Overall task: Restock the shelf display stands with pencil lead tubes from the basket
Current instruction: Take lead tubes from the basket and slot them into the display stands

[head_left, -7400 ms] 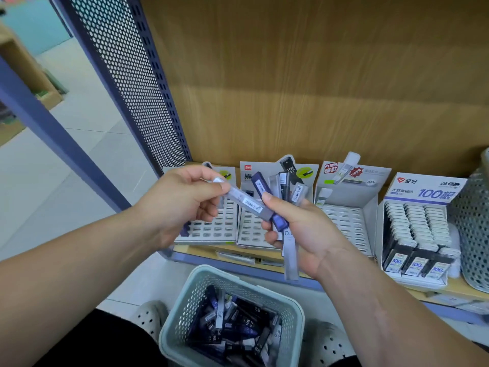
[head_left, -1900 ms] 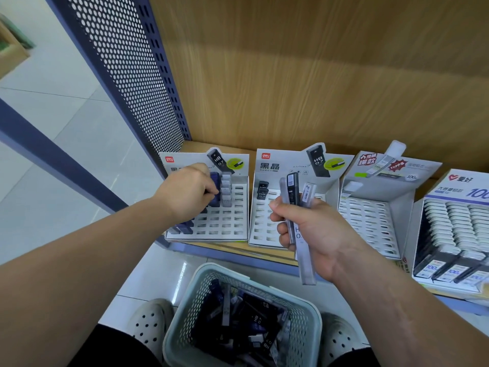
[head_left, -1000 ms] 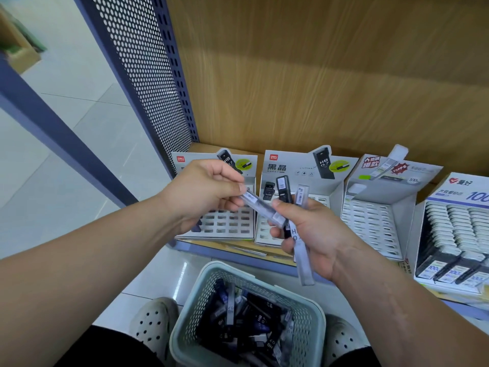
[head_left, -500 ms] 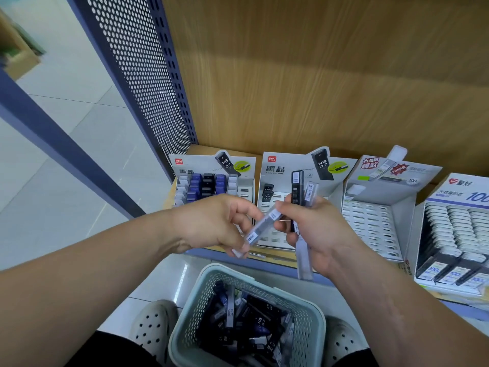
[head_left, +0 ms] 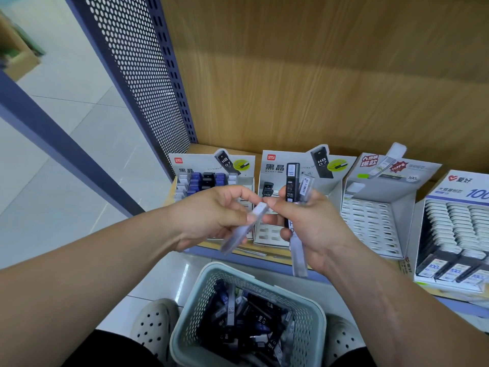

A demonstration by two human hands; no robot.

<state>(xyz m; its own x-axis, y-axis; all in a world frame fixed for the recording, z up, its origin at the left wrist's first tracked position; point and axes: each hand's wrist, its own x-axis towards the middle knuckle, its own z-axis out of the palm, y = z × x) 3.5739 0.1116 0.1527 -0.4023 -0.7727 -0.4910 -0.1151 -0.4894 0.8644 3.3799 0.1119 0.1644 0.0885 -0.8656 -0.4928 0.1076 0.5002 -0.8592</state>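
My left hand (head_left: pixel 211 215) grips a clear grey lead tube (head_left: pixel 244 229), tilted with its cap up at my right fingertips. My right hand (head_left: pixel 312 229) holds a bunch of lead tubes (head_left: pixel 293 186): a black one and a clear one stick up, and another clear one hangs below the palm. Both hands hover in front of the left display stand (head_left: pixel 211 178), partly filled with blue, black and white tubes, and the middle display stand (head_left: pixel 272 197), which holds two black tubes. The green basket (head_left: pixel 206 284) of tubes sits below, between my shoes.
A third stand (head_left: pixel 370 215) with open slots and a full box of white-capped tubes (head_left: pixel 460 229) stand to the right on the wooden shelf. A perforated blue side panel (head_left: pixel 148 75) closes the shelf's left end. Tiled floor lies to the left.
My left hand drew a clear tube out of the bunch in my right hand and turned it from level to steeply tilted. The view shifted slightly.
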